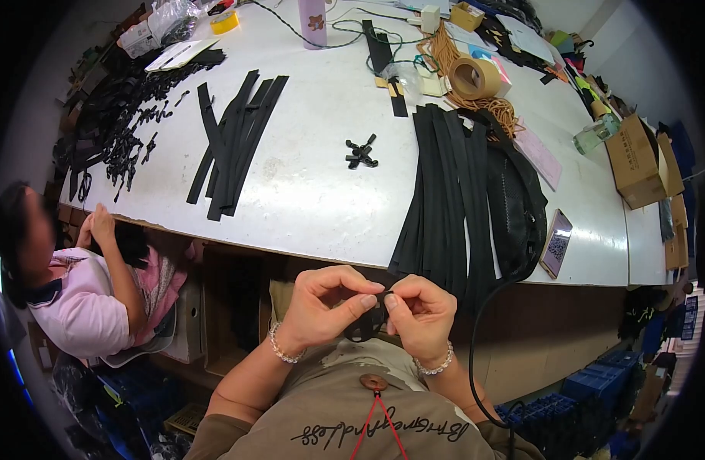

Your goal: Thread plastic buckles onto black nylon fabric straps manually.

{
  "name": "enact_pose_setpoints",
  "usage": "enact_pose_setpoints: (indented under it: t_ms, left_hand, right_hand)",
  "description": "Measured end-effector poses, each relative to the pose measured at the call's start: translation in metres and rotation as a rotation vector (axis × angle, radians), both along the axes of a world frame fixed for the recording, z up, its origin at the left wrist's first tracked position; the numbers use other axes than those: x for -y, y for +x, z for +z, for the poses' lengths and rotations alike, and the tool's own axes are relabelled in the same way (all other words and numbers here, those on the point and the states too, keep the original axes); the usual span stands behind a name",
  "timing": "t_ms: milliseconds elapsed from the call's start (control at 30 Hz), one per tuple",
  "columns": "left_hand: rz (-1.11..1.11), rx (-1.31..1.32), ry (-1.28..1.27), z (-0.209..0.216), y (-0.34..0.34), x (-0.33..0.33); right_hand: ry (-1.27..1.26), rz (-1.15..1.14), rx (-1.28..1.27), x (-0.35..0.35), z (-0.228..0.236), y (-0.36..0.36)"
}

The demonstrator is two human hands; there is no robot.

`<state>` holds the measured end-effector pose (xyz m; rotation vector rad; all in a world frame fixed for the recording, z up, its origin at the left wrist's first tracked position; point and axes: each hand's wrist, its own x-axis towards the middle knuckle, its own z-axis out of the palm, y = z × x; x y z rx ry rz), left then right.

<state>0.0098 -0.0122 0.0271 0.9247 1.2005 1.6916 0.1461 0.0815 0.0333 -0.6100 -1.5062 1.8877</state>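
In front of my chest, just off the table's near edge, my left hand and my right hand are close together. Thumbs and forefingers pinch a small black strip. Part of it hangs dark and curved below the fingertips; its exact shape is hard to make out. Long flat black straps lie in a bundle on the table beyond my right hand, their ends over the edge. A small pile of black plastic hooks sits farther off, mid-table.
More black straps and scattered black hooks lie at left. At right are a black bag, a phone, a tape roll and a cardboard box. A person sits at left, hands by the table edge.
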Motion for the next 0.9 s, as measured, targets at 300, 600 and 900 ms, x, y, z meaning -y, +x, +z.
enact_pose_setpoints:
  t_ms: [300, 600, 900]
  left_hand:
    - [0.033, 0.087, -0.04, -0.007, -0.004, 0.001]
    - [-0.029, 0.092, -0.064, -0.004, -0.006, 0.0]
    - [-0.115, 0.06, -0.044, -0.001, -0.008, 0.0]
  right_hand:
    - [-0.065, 0.228, 0.096, -0.01, -0.004, 0.004]
    - [0.136, 0.225, 0.101, -0.014, -0.003, -0.001]
    - [0.409, 0.089, 0.067, -0.011, 0.001, -0.002]
